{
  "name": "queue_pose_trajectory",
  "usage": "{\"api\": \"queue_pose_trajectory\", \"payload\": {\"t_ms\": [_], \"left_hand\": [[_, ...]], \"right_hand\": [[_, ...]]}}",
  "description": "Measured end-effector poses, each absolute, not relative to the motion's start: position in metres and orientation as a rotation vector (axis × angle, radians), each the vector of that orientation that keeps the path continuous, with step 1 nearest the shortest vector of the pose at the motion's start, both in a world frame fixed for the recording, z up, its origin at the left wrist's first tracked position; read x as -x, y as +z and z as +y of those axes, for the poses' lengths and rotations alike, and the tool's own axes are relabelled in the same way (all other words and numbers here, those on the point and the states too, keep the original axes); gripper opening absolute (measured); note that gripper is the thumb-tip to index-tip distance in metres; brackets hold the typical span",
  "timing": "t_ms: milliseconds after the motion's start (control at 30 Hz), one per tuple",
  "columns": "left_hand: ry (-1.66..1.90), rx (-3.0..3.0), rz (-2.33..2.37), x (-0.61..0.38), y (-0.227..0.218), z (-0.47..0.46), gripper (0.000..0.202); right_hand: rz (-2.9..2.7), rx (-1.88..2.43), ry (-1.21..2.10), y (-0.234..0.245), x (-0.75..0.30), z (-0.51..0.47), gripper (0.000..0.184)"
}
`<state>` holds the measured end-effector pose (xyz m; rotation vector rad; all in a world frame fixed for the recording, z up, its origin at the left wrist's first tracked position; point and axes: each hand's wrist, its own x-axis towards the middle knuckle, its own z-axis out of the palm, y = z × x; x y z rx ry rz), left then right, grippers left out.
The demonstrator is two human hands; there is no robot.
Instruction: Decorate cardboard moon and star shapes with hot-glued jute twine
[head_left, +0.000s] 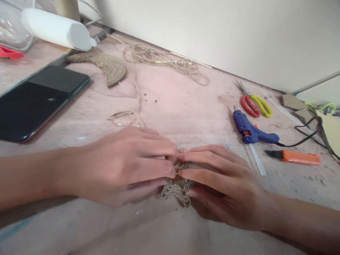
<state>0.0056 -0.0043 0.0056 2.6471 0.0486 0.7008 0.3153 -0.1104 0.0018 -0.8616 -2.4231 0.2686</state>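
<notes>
A small cardboard-coloured piece edged with rows of jute twine (175, 192), perhaps star-shaped, lies on the table between my hands. From the left, my left hand (127, 163) presses its fingertips on the piece's upper left edge. My right hand (225, 180) grips the opposite side, its thumb low and its fingers bent over the top. Fingers cover much of the piece, so its full outline is hidden. A strand of jute twine (138, 95) runs from behind my left hand to a loose tangle (143, 53) near the wall.
At left lie a black phone (39, 102), a twine-covered crescent (106, 65) and a white bottle (55, 30). To the right are red-and-yellow scissors (252, 101), a blue glue gun (251, 129) with its cord, a clear glue stick (257, 161) and an orange cutter (300, 157).
</notes>
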Motion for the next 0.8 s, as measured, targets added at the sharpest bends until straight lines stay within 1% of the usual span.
{"api": "queue_pose_trajectory", "payload": {"t_ms": [167,300,433,633,733,800], "left_hand": [[0.684,-2.666,0.016,-0.004,0.005,-0.004,0.033],[0.583,-2.753,-0.033,-0.004,0.013,-0.002,0.036],[0.575,-2.793,-0.056,-0.007,0.021,-0.001,0.046],[0.555,-2.851,-0.086,-0.006,0.023,-0.005,0.049],[0.554,-2.874,-0.123,-0.006,0.024,-0.004,0.050],[0.553,-2.893,-0.137,-0.006,0.024,-0.002,0.050]], "right_hand": [[-2.434,0.863,0.235,0.004,-0.315,-0.111,0.016],[-2.451,0.854,0.194,0.003,-0.315,-0.112,0.019],[-2.472,0.846,0.190,0.002,-0.315,-0.113,0.022],[-2.471,0.849,0.224,0.002,-0.317,-0.112,0.023],[-2.462,0.838,0.253,0.006,-0.320,-0.111,0.028],[-2.433,0.832,0.253,0.010,-0.323,-0.111,0.034]]}}
